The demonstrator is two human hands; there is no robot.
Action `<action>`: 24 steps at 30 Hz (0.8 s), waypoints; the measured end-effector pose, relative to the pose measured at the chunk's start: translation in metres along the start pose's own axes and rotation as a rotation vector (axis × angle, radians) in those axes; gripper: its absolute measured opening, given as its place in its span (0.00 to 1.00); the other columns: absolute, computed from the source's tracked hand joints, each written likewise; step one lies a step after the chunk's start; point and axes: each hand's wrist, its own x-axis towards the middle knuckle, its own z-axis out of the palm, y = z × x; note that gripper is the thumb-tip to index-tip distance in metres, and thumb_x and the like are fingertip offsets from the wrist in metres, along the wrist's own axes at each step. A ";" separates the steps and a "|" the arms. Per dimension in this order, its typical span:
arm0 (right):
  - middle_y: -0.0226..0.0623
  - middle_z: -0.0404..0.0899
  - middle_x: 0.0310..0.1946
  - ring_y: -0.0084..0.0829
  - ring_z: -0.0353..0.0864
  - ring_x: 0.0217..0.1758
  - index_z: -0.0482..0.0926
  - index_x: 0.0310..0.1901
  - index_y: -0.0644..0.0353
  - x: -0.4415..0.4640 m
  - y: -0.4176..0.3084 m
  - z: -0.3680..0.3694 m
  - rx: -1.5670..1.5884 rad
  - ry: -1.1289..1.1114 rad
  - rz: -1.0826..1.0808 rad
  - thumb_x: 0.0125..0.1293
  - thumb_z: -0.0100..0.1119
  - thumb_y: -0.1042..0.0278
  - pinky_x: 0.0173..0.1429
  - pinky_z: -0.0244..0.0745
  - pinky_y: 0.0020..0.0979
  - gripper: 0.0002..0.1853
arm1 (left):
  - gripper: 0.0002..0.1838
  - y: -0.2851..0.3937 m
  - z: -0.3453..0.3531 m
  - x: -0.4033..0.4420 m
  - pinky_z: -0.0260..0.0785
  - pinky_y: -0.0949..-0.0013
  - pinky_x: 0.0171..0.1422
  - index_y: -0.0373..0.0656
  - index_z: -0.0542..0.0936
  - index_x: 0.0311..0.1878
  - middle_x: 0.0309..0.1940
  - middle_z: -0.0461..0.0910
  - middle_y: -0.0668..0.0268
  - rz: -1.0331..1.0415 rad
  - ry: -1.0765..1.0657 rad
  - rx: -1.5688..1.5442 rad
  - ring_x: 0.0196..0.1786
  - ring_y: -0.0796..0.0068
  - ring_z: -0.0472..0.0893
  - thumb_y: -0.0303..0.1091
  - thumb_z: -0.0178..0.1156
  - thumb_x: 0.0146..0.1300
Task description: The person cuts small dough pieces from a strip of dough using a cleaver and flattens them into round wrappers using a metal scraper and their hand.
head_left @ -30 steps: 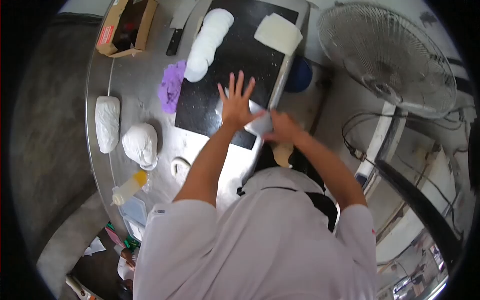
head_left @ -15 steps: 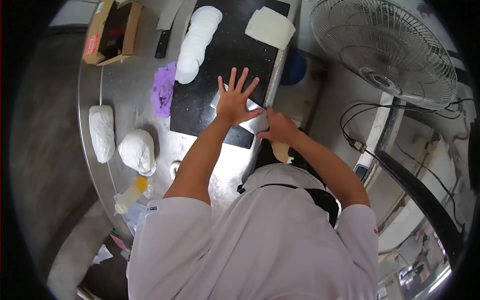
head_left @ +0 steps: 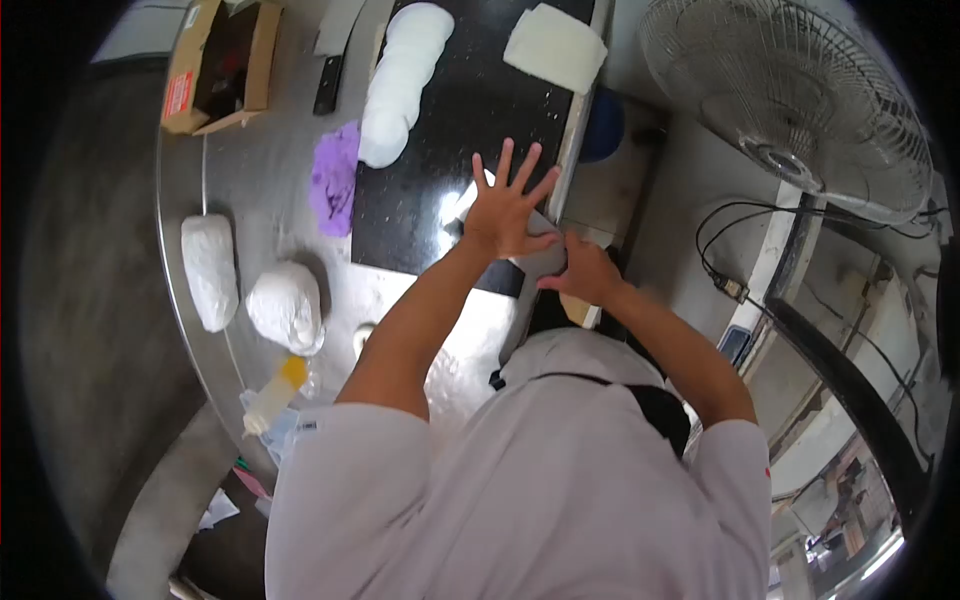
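Note:
My left hand [head_left: 505, 212] lies with its fingers spread over a flat metal blade [head_left: 543, 257], near the front right corner of a black board [head_left: 460, 120]. At the blade's right end, my right hand [head_left: 590, 272] is closed round it; any handle is hidden. Farther back on the board, a row of overlapping white rounds [head_left: 400, 85] runs along the left side. A pale, roughly square sheet [head_left: 556, 48] lies at the back right. Beside the board's left edge is a crumpled purple cloth [head_left: 335, 180].
Left on the metal table [head_left: 265, 180] are a cardboard box [head_left: 258, 70], a black-handled knife [head_left: 328, 85], two white wrapped bundles [head_left: 210, 272] [head_left: 285, 308] and a yellow-capped bottle [head_left: 275, 398]. A large fan [head_left: 790, 100] and cables [head_left: 705, 235] are at right.
The camera view has shifted a little. My left hand has slid slightly right across the board, its fingers still spread. My right hand and the blade have also moved slightly right.

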 end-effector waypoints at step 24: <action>0.65 0.82 0.43 0.64 0.84 0.52 0.69 0.58 0.70 0.083 -0.011 -0.103 -0.219 -0.302 -0.288 0.47 0.84 0.47 0.55 0.81 0.51 0.46 | 0.58 -0.021 0.001 0.027 0.30 0.16 0.76 0.63 0.54 0.85 0.86 0.44 0.54 -0.310 0.251 0.093 0.86 0.37 0.41 0.78 0.59 0.56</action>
